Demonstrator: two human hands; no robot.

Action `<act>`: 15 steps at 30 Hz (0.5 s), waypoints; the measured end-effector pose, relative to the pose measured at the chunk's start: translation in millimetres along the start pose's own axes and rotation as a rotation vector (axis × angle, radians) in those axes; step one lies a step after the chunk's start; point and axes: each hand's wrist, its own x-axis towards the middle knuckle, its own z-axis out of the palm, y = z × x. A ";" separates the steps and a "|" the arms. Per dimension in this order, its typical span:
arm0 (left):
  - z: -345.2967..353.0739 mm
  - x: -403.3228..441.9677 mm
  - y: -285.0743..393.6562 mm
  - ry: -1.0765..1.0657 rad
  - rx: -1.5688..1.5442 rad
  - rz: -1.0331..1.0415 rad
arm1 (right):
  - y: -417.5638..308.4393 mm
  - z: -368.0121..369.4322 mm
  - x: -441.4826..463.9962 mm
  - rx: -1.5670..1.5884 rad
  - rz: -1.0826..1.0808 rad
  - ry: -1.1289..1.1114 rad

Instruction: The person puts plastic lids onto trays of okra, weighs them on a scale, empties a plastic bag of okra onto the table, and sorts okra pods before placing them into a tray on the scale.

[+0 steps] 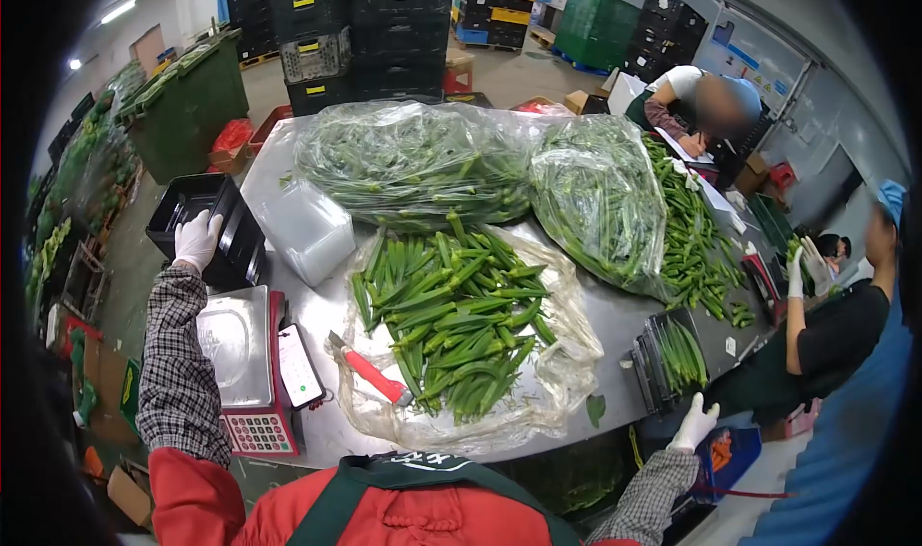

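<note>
My left hand [197, 240], in a white glove, grips the near edge of a black plastic tray [240, 221] on a stack at the table's left. My right hand [693, 424], gloved too, is just below a stack of black trays [650, 368]; its fingers are apart and hold nothing. Okra pods lie in the top tray [684, 352] of that stack. A pile of loose okra [461, 311] rests on a clear plastic sheet [567, 354] before me. On the sheet's left side lies a red-handled knife [376, 375].
A scale [237, 344] with a phone [300, 365] beside it stands at left, near clear plastic trays [309, 231]. Two okra bags [413, 162] [600, 200] fill the table's back. One co-worker [836, 325] stands at right; another [687, 104] bends over papers.
</note>
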 end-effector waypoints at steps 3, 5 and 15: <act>1.9 21.1 0.0 -0.107 0.024 -0.171 | -24.8 5.1 -21.8 0.285 -0.084 -0.092; -2.6 29.3 4.7 -0.072 0.013 -0.174 | -58.9 21.0 -46.0 0.375 -0.186 -0.207; -110.4 -107.8 -6.7 0.426 -0.374 -0.092 | -185.3 117.0 -105.0 0.202 -0.751 -0.541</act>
